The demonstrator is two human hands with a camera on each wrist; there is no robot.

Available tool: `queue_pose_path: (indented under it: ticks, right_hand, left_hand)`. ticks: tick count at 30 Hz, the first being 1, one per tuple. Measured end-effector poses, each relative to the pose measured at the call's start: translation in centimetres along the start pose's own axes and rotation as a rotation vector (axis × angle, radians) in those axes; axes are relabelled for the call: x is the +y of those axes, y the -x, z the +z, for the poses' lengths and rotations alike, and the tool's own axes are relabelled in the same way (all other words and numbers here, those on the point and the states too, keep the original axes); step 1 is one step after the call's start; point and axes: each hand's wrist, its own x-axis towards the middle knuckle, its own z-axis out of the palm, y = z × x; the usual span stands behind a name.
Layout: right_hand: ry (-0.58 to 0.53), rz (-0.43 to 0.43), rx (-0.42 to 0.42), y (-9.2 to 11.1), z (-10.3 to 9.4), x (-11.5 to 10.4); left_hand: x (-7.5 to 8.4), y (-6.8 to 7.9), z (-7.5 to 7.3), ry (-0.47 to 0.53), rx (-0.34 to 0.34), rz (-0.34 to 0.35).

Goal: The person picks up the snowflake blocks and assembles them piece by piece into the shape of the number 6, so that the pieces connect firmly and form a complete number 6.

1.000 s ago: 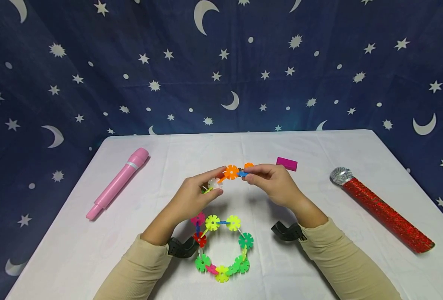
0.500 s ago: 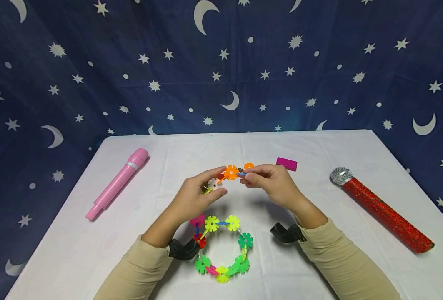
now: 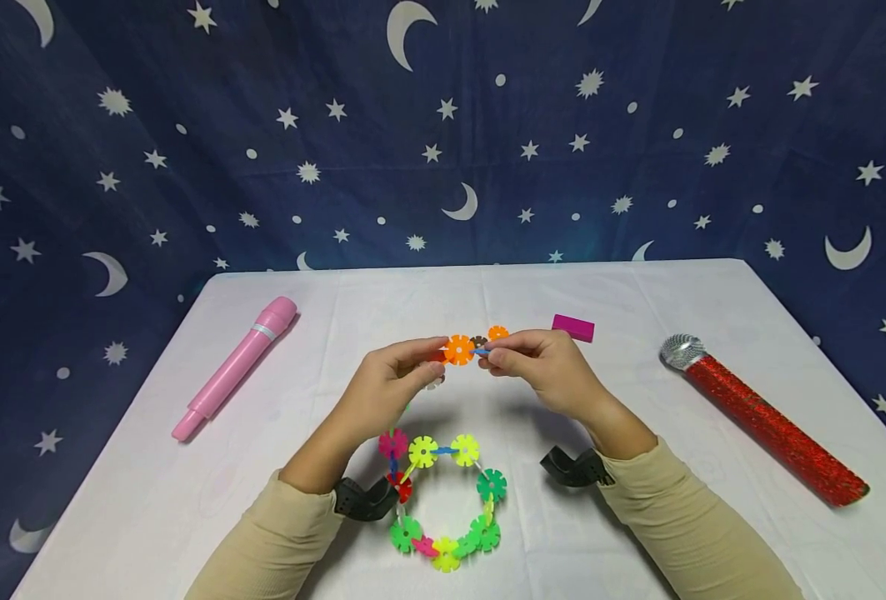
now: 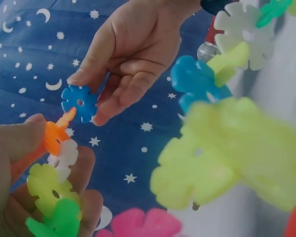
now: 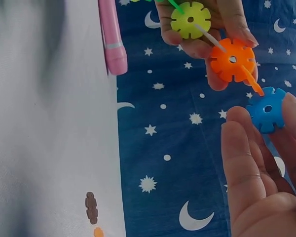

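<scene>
In the head view, my left hand [image 3: 387, 379] pinches an orange snowflake disc [image 3: 458, 350] linked to further discs. My right hand [image 3: 548, 367] pinches a blue snowflake disc [image 4: 80, 103] between thumb and fingers. The blue disc meets the edge of an orange disc [image 5: 233, 59] in the right wrist view; how deep the slots engage cannot be told. From the left palm hang a white disc [image 4: 64, 159], a yellow disc [image 4: 49, 186] and a green disc [image 4: 59, 219]. Below the hands, a chain of coloured discs [image 3: 491, 485] curves into a ring on the table.
A loose brown disc [image 3: 478, 342] and an orange disc [image 3: 498, 332] lie behind the right fingertips. A magenta block [image 3: 573, 327] is at the back. A pink microphone [image 3: 236, 367] lies left, a red glittery microphone [image 3: 773, 421] right. Starry cloth [image 3: 382, 150] hangs behind the table.
My left fingers have shifted up the chain onto the orange disc, largely covering the white one. The blue disc has turned edge-on in my right fingers. The ring has shifted slightly.
</scene>
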Motion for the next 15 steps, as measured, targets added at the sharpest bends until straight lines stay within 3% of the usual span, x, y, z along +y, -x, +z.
queue_pose_path:
  ticks: [10,15]
  right_hand:
    - [0.178,0.007,0.020,0.37,-0.02,-0.58]
    - [0.167,-0.004,0.013,0.30,0.12,-0.45]
  left_hand:
    - [0.41,0.04,0.36,0.065,0.041,-0.069]
    - [0.38,0.03,0.36,0.062,0.036,-0.064]
